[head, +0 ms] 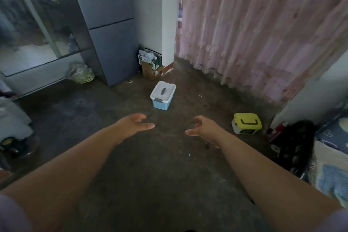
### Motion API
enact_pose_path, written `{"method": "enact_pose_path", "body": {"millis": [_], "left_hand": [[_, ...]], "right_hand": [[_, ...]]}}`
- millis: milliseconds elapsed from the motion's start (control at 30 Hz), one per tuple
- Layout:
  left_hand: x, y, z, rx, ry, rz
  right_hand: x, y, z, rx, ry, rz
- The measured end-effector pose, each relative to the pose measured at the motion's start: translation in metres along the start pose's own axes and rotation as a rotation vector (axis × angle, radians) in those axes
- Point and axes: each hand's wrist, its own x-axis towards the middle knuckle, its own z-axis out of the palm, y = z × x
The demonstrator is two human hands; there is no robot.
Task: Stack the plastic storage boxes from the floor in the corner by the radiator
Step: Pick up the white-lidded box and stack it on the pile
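Note:
A light blue storage box (pixel 161 103) with a white lid and grey handle stands on the dark floor ahead of me. A second box (pixel 246 124), white with a yellow-green lid and black handle, sits on the floor to the right. Both my arms reach forward above the floor. My left hand (pixel 136 123) is open, fingers pointing right, short of the blue box. My right hand (pixel 201 127) is open with curled fingers, left of the yellow-lidded box. Neither hand touches a box.
A grey cabinet (pixel 109 30) with drawers stands at the left. A cardboard box of clutter (pixel 150 66) sits against the white pillar (pixel 160 15). A pink curtain (pixel 263 24) hangs behind. A plastic bag (pixel 82 75), a dark bag (pixel 295 147) and bedding (pixel 331 165) lie at the sides.

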Motion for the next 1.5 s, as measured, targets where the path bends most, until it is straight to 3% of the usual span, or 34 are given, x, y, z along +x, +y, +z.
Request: {"method": "enact_pose_path", "body": {"millis": [200, 500, 733, 1133, 1333, 1500], "left_hand": [[0.134, 0.058, 0.0, 0.028, -0.056, -0.014], [0.291, 0.144, -0.022, 0.098, 0.021, -0.064], [0.419, 0.168, -0.052, -0.078, 0.063, -0.163], [0.682, 0.227, -0.169, -0.061, 0.011, -0.237], [0.773, 0.243, -0.19, -0.127, -0.004, -0.25], [0.846, 0.242, -0.19, -0.243, 0.077, -0.362]], "right_hand": [[0.127, -0.019, -0.068, 0.01, 0.02, 0.005], [0.312, -0.083, -0.154, -0.039, -0.033, -0.049], [0.455, -0.121, -0.176, -0.093, -0.131, -0.045], [0.717, -0.249, -0.218, -0.056, -0.158, -0.011], [0.818, -0.272, -0.242, -0.071, -0.197, 0.0], [0.928, -0.284, -0.254, -0.181, -0.351, -0.03]]}}
